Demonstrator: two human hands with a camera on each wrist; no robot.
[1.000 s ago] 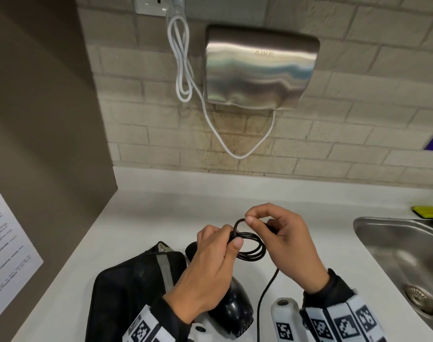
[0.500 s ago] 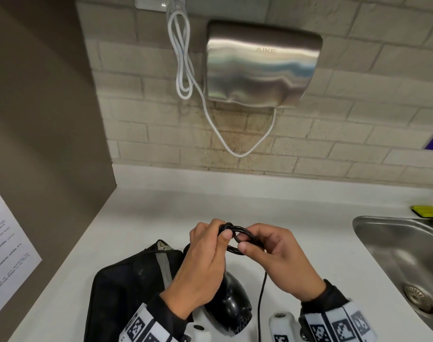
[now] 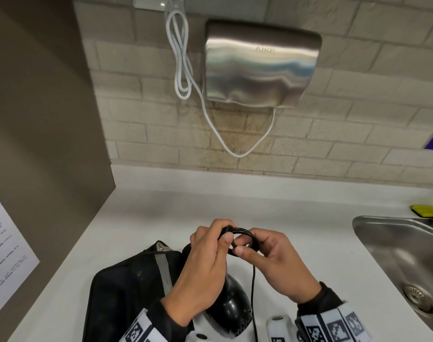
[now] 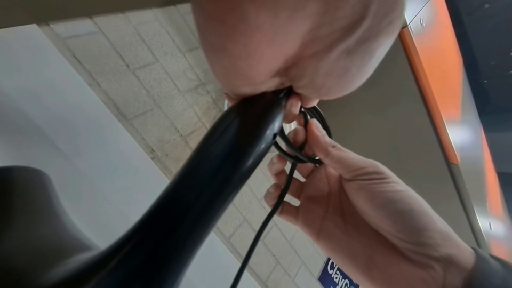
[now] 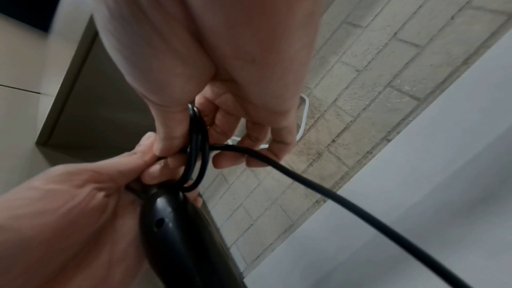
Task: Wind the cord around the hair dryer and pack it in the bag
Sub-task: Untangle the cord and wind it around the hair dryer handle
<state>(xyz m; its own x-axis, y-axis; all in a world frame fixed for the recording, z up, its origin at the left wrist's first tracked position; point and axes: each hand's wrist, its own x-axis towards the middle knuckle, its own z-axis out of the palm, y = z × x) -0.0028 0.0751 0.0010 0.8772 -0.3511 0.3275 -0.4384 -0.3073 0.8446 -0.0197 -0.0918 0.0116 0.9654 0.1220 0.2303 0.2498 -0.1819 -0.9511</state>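
Head view, left to right: a brown side panel [image 3: 38, 119] bearing a printed sheet [image 3: 5, 245] bounds your white counter [image 3: 141, 218] on the left, and the black bag [image 3: 126, 292] lies at the counter's near edge beside it. On the brick wall above, a steel hand dryer [image 3: 259, 65] hangs with its white cable [image 3: 183, 70] looped beside it. A steel sink [image 3: 402, 255] is set into the counter's right end, with a yellow-green item [image 3: 427, 211] at its back rim.

Your left hand [image 3: 205, 270] is curled round the handle of the black hair dryer [image 3: 231, 307], thumb pressing the coiled cord [image 3: 242, 232] at the handle's tip. Your right hand [image 3: 277, 265] pinches the other side of that small coil between thumb and forefinger, the other fingers loosely bent.

The dryer is held above the counter's near edge, just right of the bag. Its handle runs up and away from you and its body sits low, toward you. The loose cord hangs down from the coil to the near edge.
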